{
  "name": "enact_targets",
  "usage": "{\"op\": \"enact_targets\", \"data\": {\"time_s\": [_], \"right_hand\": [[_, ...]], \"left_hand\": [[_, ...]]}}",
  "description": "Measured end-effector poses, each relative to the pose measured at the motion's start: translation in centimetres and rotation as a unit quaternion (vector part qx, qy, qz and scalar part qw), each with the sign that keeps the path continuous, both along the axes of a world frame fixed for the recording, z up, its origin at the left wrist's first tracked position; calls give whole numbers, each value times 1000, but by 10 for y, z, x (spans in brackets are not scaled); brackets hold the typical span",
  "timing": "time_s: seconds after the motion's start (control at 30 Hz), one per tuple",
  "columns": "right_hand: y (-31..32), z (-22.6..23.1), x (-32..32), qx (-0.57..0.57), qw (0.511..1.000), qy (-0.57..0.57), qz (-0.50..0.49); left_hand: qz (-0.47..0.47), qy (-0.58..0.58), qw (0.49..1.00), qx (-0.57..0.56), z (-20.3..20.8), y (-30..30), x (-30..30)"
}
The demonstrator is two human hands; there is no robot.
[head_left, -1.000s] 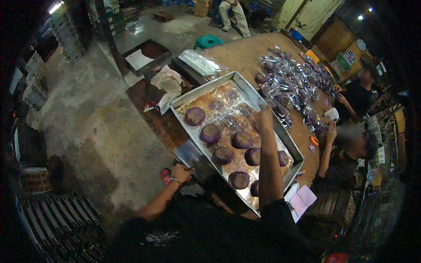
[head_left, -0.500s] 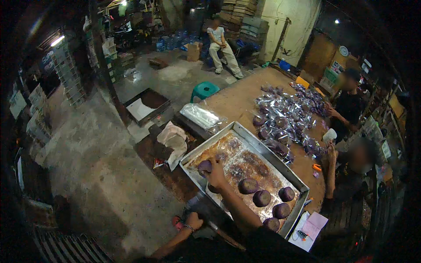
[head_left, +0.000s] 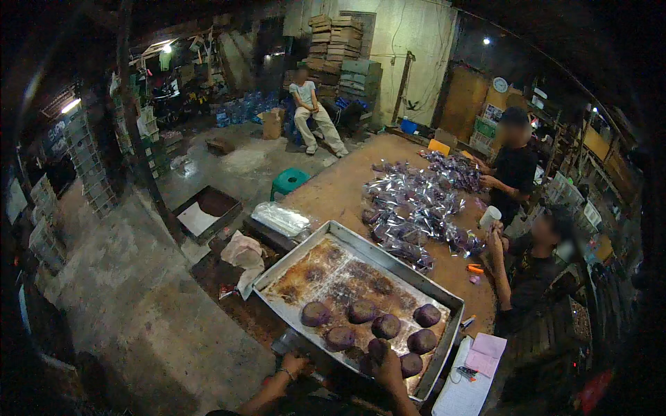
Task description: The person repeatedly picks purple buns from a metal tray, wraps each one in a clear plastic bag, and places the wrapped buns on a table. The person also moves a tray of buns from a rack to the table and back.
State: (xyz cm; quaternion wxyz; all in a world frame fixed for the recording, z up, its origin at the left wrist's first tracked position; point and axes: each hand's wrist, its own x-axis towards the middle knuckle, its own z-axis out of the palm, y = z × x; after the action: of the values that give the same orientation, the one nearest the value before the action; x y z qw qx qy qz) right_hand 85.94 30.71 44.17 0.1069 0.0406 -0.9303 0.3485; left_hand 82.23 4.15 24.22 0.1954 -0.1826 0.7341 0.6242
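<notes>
Several round purple buns (head_left: 362, 310) lie in the near and right part of a large metal baking tray (head_left: 444, 291), whose base is stained brown. My right hand (head_left: 390, 372) reaches in over the tray's near side, its fingers closed around a purple bun (head_left: 378, 349) among the others. My left hand (head_left: 294, 365), with a bracelet at the wrist, is low beside the tray's near left edge. Its fingers look curled; what they hold, if anything, is hidden.
Past the tray, a heap of buns in clear wrappers (head_left: 423, 201) covers the brown table (head_left: 333, 187). Clear plastic bags (head_left: 279, 220) and a crumpled cloth (head_left: 243, 255) lie left of the tray; papers (head_left: 465, 381) lie right. Two people work at the right; another sits at the back.
My right hand has come from the tray's far left part to its near right, with a bun in its fingers. The whole view has shifted, so the table appears farther left.
</notes>
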Motion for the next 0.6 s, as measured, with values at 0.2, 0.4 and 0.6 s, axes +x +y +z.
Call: {"op": "enact_targets", "data": {"time_s": [0.2, 0.4, 0.6], "right_hand": [[5, 5, 2, -44, 998, -40, 3], [10, -7, -14, -23, 999, -13, 38], [-15, 27, -18, -201, 967, 153, 19]], "left_hand": [[-171, 185, 967, -37, -24, -38, 0], [138, -74, 932, 328, -3, -46, -10], [242, -10, 934, 264, 69, -48, 14]]}}
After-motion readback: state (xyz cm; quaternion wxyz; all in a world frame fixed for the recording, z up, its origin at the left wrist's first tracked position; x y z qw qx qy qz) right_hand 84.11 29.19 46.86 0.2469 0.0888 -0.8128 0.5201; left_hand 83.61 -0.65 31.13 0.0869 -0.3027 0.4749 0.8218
